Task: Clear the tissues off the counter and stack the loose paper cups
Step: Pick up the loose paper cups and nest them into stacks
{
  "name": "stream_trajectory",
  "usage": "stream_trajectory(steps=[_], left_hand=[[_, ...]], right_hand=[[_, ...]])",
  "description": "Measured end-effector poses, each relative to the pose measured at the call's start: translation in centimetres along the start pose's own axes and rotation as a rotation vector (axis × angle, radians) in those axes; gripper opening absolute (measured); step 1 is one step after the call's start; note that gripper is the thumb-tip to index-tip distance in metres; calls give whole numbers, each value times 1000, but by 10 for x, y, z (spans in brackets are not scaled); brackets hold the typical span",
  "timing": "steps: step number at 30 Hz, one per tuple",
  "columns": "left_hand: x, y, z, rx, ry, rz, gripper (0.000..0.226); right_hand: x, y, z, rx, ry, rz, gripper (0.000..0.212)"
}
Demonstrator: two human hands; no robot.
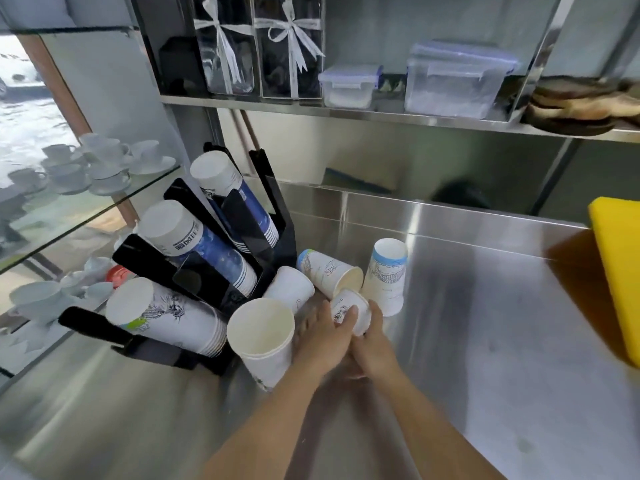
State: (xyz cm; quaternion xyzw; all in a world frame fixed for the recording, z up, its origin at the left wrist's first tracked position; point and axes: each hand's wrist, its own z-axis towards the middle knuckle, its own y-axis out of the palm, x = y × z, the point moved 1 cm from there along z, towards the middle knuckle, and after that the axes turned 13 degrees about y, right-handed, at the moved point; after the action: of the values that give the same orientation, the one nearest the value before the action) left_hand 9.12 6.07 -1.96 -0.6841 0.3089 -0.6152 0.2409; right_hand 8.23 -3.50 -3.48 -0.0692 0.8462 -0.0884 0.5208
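Observation:
Several loose white paper cups sit on the steel counter (pixel 485 323). Both hands hold one small paper cup (pixel 356 306) tilted on its side: my left hand (pixel 322 337) wraps it from the left, my right hand (pixel 372 344) from the right. Behind it a cup (pixel 329 275) lies on its side, and a blue-rimmed cup (pixel 388 275) stands upside down. Another cup (pixel 289 285) lies at the left, and a larger open cup (pixel 261 341) stands tilted at the front left. No tissues are visible.
A black cup holder (pixel 242 223) at the left carries three slanted stacks of cups. A yellow board (pixel 620 271) lies at the right edge. Glass shelves with white teacups (pixel 104 164) stand far left. A steel shelf (pixel 381 114) above holds plastic containers.

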Motion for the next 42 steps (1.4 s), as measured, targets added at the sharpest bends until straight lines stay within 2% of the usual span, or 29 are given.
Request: stream_trajectory(steps=[2, 4, 9, 14, 18, 24, 32, 35, 37, 39, 42], left_hand=[[3, -4, 3, 32, 9, -86, 66], [9, -9, 5, 45, 58, -216, 61], [35, -30, 1, 114, 213, -228, 61], [62, -85, -15, 237, 430, -313, 59], [65, -132, -34, 270, 536, -358, 46], [47, -176, -72, 350, 644, -280, 54], [-16, -157, -103, 468, 570, -149, 65], [-37, -138, -110, 438, 481, -74, 68], [-50, -125, -111, 401, 413, -6, 71], [-60, -117, -113, 371, 376, 87, 68], [-67, -114, -115, 362, 353, 185, 64]], right_hand=[[-2, 1, 0, 14, -23, 81, 48], [-6, 1, 0, 65, -90, 129, 49], [-30, -7, -6, 123, -278, 156, 74], [-73, -22, -25, 238, -496, 40, 80], [-103, -22, -45, 227, -627, 45, 83], [-120, 8, -68, 99, -721, 48, 82], [-93, 46, -77, 11, -807, -99, 73], [-70, 53, -70, 9, -813, -211, 66], [-52, 56, -64, 3, -782, -301, 71], [-40, 58, -61, 43, -752, -372, 67], [-37, 59, -61, 216, -818, -434, 44]])
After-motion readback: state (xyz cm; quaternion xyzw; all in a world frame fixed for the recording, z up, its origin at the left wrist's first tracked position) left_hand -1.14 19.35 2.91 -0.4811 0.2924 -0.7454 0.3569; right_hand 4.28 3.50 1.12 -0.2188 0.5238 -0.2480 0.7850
